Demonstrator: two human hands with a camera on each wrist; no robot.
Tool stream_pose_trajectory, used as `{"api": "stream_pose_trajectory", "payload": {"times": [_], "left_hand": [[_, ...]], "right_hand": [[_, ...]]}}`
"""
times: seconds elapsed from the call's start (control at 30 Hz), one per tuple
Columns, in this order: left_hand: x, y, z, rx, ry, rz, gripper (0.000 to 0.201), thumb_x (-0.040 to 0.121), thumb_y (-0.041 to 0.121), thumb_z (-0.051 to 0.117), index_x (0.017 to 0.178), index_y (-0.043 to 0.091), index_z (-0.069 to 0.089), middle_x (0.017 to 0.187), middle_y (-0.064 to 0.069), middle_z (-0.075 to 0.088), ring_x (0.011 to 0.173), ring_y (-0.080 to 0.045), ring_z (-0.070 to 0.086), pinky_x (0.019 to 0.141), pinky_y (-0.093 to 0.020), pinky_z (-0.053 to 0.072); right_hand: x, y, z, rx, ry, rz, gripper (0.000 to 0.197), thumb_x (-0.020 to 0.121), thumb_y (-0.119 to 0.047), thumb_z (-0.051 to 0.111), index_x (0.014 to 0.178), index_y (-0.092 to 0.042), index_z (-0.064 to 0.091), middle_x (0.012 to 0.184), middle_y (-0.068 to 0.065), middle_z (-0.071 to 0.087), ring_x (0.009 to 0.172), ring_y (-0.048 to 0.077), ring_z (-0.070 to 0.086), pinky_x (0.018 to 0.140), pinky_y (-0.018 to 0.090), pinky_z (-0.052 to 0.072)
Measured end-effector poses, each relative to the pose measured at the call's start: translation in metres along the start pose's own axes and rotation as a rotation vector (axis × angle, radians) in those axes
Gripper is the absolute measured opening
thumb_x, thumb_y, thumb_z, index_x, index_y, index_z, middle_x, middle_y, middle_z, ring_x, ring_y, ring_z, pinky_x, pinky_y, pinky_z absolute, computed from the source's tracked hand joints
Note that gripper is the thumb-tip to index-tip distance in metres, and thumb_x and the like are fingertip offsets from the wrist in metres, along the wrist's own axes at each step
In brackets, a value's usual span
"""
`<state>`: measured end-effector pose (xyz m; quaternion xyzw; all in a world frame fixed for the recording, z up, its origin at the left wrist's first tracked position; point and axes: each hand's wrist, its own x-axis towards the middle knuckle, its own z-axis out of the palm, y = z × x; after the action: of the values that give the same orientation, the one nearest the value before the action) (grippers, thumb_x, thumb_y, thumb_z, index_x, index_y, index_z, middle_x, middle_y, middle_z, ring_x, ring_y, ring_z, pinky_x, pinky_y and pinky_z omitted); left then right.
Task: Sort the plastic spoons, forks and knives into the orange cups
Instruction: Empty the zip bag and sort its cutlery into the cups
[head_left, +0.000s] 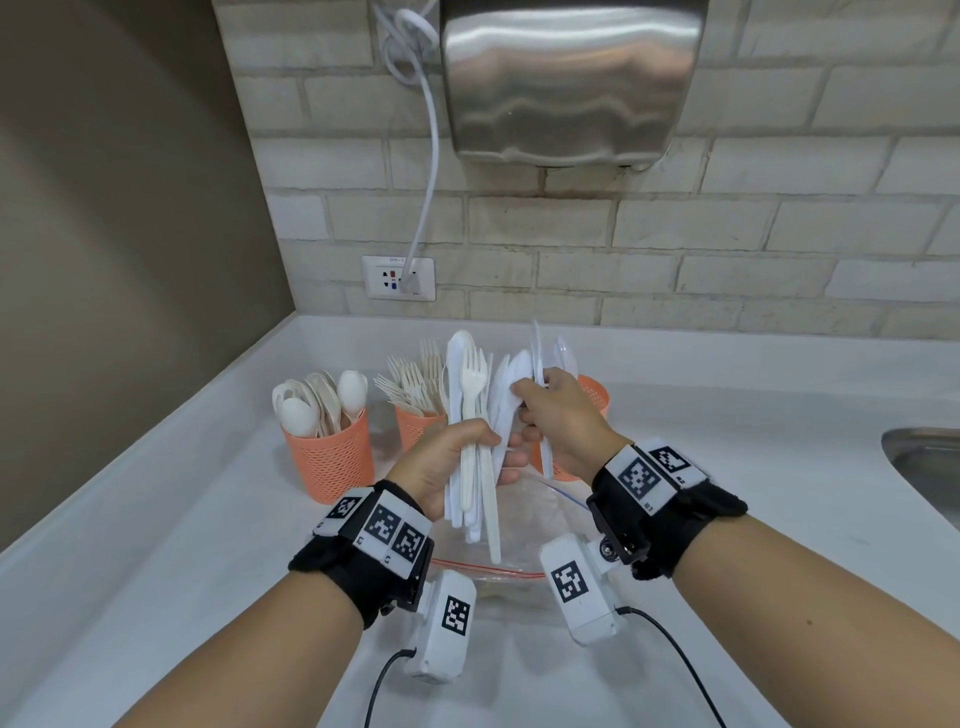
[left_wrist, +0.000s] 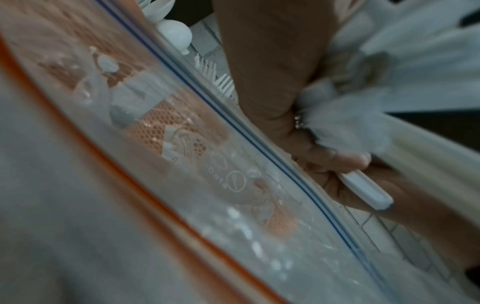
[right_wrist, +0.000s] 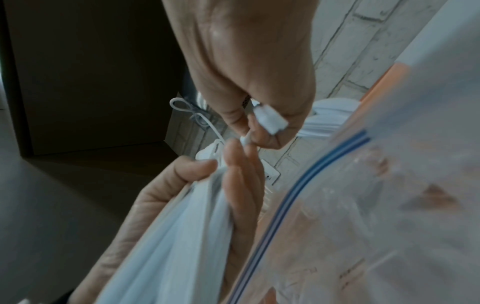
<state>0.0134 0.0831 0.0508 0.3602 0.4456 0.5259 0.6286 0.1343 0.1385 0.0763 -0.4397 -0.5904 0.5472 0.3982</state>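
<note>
— White counter (head_left: 727, 415), brick wall: items?
— 3 orange cups (head_left: 332, 457); left hand (head_left: 452, 462) grips mixed cutlery bundle (head_left: 475, 415) above zip bag (head_left: 524, 525).
— Right hand (head_left: 558, 415)?
— Fingers curled round knives (head_left: 540, 353), before rightmost cup.

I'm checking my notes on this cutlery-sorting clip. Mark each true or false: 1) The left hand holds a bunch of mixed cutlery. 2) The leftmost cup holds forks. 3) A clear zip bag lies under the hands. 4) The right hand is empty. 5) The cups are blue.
1) True: the left hand grips the bunch.
2) False: the leftmost cup holds spoons.
3) True: the bag lies on the counter.
4) False: the right hand grips white pieces.
5) False: they are orange.
</note>
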Motion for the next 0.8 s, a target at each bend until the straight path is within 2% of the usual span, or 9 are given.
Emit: {"api": "stream_pose_trajectory", "payload": {"times": [0.13,0.23,0.3,0.37,0.47,0.5,0.6,0.7,0.8], "left_hand": [[-0.001,0.0,0.006,0.018,-0.002,0.027,0.022,0.085,-0.011,0.041,0.092,-0.003,0.06,0.079,-0.018,0.065,0.06,-0.022,0.07,0.057,-0.029,0.059],[0.001,-0.001,0.007,-0.018,-0.009,0.009,0.023,0.085,-0.01,0.041,0.094,-0.004,0.062,0.076,-0.016,0.068,0.065,-0.023,0.071,0.06,-0.029,0.06],[0.004,-0.002,0.005,-0.065,0.01,-0.004,0.023,0.085,-0.009,0.042,0.098,-0.008,0.061,0.082,-0.018,0.07,0.071,-0.024,0.071,0.064,-0.031,0.06],[0.007,-0.003,0.002,-0.088,0.068,-0.01,0.021,0.082,-0.006,0.046,0.097,-0.008,0.06,0.085,-0.02,0.067,0.071,-0.026,0.07,0.064,-0.033,0.059],[0.011,-0.002,-0.004,-0.025,0.175,-0.014,0.008,0.08,-0.005,0.051,0.08,0.0,0.057,0.074,-0.016,0.056,0.056,-0.022,0.064,0.054,-0.031,0.056],[0.011,-0.001,-0.005,-0.026,0.192,-0.017,0.009,0.08,-0.006,0.051,0.076,0.0,0.057,0.072,-0.016,0.055,0.053,-0.021,0.064,0.053,-0.031,0.057],[0.014,0.0,-0.005,-0.093,0.186,-0.01,0.013,0.084,-0.008,0.048,0.076,-0.002,0.056,0.076,-0.016,0.059,0.055,-0.02,0.068,0.057,-0.03,0.059],[0.017,0.0,-0.008,-0.14,0.195,0.005,0.009,0.087,-0.005,0.05,0.081,0.001,0.055,0.077,-0.012,0.061,0.059,-0.017,0.07,0.058,-0.03,0.06],[0.019,-0.002,-0.011,-0.082,0.148,0.003,0.013,0.088,0.006,0.057,0.076,0.005,0.056,0.066,-0.006,0.058,0.05,-0.011,0.063,0.057,-0.026,0.058]], "right_hand": [[-0.001,0.004,0.001,0.029,-0.104,0.003,0.023,0.089,-0.02,0.059,0.07,-0.007,0.057,0.048,0.0,0.054,0.036,0.009,0.046,0.039,0.019,0.038],[0.0,0.005,0.0,-0.012,-0.053,-0.017,0.02,0.089,-0.013,0.052,0.073,-0.003,0.056,0.055,0.009,0.053,0.036,0.013,0.047,0.041,0.023,0.038],[0.004,0.006,-0.001,0.028,-0.001,-0.016,0.024,0.092,-0.012,0.046,0.069,-0.005,0.048,0.056,0.011,0.048,0.037,0.014,0.048,0.042,0.024,0.04],[0.007,0.005,-0.004,0.162,0.041,0.008,0.019,0.094,-0.013,0.044,0.076,-0.006,0.046,0.063,0.012,0.05,0.05,0.018,0.054,0.053,0.031,0.047],[0.013,0.002,-0.009,0.368,0.082,0.022,0.009,0.096,-0.011,0.043,0.103,-0.006,0.045,0.077,0.011,0.06,0.069,0.023,0.063,0.077,0.044,0.056],[0.016,-0.002,-0.011,0.402,0.093,0.01,0.008,0.097,-0.009,0.042,0.105,-0.007,0.043,0.076,0.011,0.058,0.066,0.022,0.063,0.076,0.043,0.057],[0.028,-0.018,-0.023,0.433,0.181,-0.095,0.006,0.098,-0.007,0.039,0.093,-0.011,0.04,0.066,0.007,0.049,0.043,0.011,0.052,0.049,0.027,0.053],[0.047,-0.033,-0.042,0.261,0.31,-0.337,0.014,0.098,-0.01,0.04,0.088,-0.02,0.04,0.065,0.001,0.044,0.047,0.008,0.044,0.051,0.023,0.045],[0.062,-0.036,-0.055,0.11,0.383,-0.537,0.01,0.098,-0.012,0.04,0.094,-0.02,0.04,0.073,-0.003,0.044,0.054,0.002,0.044,0.052,0.015,0.043]]}}
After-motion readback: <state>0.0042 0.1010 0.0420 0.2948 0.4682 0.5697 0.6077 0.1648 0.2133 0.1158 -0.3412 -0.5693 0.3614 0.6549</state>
